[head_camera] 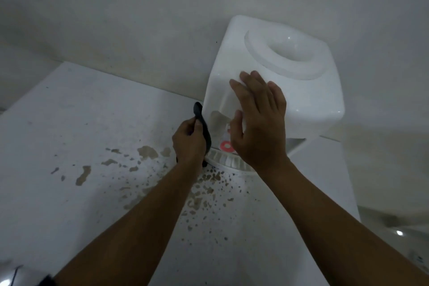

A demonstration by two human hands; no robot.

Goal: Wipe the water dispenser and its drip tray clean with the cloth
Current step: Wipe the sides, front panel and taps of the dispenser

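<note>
A white tabletop water dispenser (308, 90) stands against the wall, its round bottle well on top holding no bottle. My right hand (257, 121) lies flat on its front upper edge, fingers spread. My left hand (189, 144) grips a dark cloth (204, 123) and holds it against the dispenser's left front side. Below both hands the white slotted drip tray (228, 162) juts out at the dispenser's foot. A red and white tap part (226, 145) shows between my hands; the taps themselves are mostly hidden by my right hand.
The dispenser sits on a white counter (69, 134) with chipped, brownish patches (148, 153) in front of the tray. Grey walls close in behind and to the left. The counter's right edge (352, 193) drops off just past the dispenser.
</note>
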